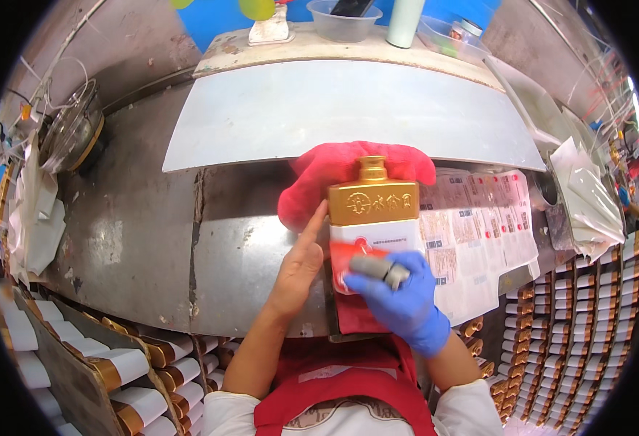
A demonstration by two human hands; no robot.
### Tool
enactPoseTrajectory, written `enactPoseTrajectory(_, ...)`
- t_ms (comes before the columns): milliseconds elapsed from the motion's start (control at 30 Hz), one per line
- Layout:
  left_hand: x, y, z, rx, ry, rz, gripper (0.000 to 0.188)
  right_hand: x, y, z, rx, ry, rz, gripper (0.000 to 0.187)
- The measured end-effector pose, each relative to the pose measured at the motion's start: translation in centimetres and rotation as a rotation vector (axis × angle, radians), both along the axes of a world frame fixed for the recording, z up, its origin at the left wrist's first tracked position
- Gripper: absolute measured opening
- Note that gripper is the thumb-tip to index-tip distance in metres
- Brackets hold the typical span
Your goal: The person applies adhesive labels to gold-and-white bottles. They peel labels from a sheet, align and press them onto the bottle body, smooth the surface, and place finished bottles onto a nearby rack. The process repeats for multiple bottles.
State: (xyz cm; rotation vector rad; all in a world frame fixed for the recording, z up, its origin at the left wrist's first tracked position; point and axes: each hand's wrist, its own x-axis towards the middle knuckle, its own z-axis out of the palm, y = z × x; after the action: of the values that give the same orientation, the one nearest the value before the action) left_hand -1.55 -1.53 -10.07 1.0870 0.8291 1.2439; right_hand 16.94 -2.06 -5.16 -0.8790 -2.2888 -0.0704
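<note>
A gold-topped bottle [375, 204] with a white front lies flat before me, its neck resting on a red cloth [307, 187]. My left hand [302, 270] is bare, with its fingers stretched out along the bottle's left side. In a blue glove, my right hand [405, 299] grips a grey-handled scraper [380, 270] over the lower front of the bottle. A red-orange flat part at the tool's front is blurred, and I cannot tell where it ends and the bottle's red print begins. Under the bottle's lower end, more red material shows.
Printed label sheets [472, 240] lie right of the bottle. A pale board [334, 109] spans the back, with a plastic bowl [343, 25] and a pale green bottle [405, 22] beyond. Racks of gold-and-white bottles [574, 334] stand at lower right and lower left.
</note>
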Motion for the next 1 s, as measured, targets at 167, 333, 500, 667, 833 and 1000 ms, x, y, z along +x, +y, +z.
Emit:
enactPoseTrajectory(167,-0.3,0.0,0.8,-0.042,0.022,-0.037,0.093,3.5,-1.9,0.5,-0.417,-0.085,0.233,0.034)
enactPoseTrajectory(333,-0.3,-0.2,0.6,-0.048,0.112,0.021,0.1,3.5,5.3,3.7,-0.119,0.177,0.206,0.032)
enactPoseTrajectory(500,0.1,-0.4,0.8,-0.058,0.089,0.013,0.104,7.3,-0.6,-0.4,-0.341,0.046,0.305,0.026)
enactPoseTrajectory(667,0.6,-0.9,0.1,0.031,0.057,0.012,0.093,7.0,-0.8,-0.4,-0.334,0.085,0.231,0.026)
enactPoseTrajectory(833,0.3,-1.2,-0.2,-0.009,0.099,0.027,0.099,4.6,-1.3,-2.5,-0.131,-0.014,0.354,0.027)
enactPoseTrajectory(1000,0.5,-1.3,-0.3,0.033,0.1,0.01,0.102,7.3,-0.5,2.4,-0.853,0.471,0.117,0.018)
